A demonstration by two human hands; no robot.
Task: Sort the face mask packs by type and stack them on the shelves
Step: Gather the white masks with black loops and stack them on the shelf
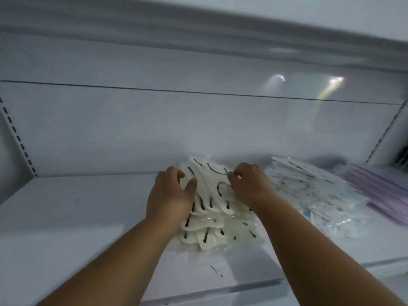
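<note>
A pile of clear packs holding white face masks with black ear loops (217, 226) lies in the middle of the white shelf (77, 217). My left hand (170, 195) rests on the pile's left side with its fingers curled over the top pack's edge. At the pile's upper right, my right hand (249, 184) holds the top pack with bent fingers. Right of it lies a stack of packs with patterned white and blue masks (315, 195). Further right is a stack of lilac mask packs (379, 193). The picture is blurred.
The shelf's white back panel (198, 129) rises behind the piles, with slotted uprights at the left (17, 138) and right (384, 133). Another shelf (198, 29) hangs overhead. The shelf's left half is bare white surface.
</note>
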